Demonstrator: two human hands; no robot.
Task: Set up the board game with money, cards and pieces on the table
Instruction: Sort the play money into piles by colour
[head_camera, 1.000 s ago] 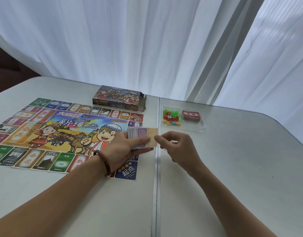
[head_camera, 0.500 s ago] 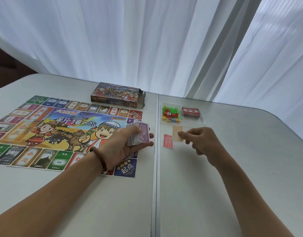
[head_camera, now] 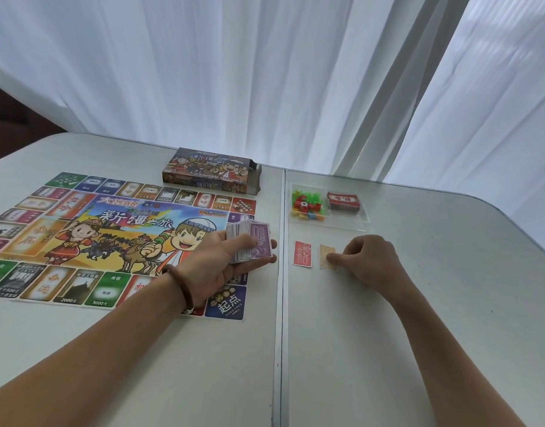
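Mid-frame: left hand [head_camera: 217, 263], fingers clamped round the money stack [head_camera: 254, 241]; right hand [head_camera: 369, 260], curled fingers pinching the tan note [head_camera: 326, 255] by its right edge, flat on the table [head_camera: 449, 318] beside a red note [head_camera: 302, 254]

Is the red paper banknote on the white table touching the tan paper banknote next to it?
No, a strip of bare white table shows between the red paper banknote and the tan paper banknote.

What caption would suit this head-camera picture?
Right hand pinches a tan banknote beside a red banknote; left hand holds the money stack.
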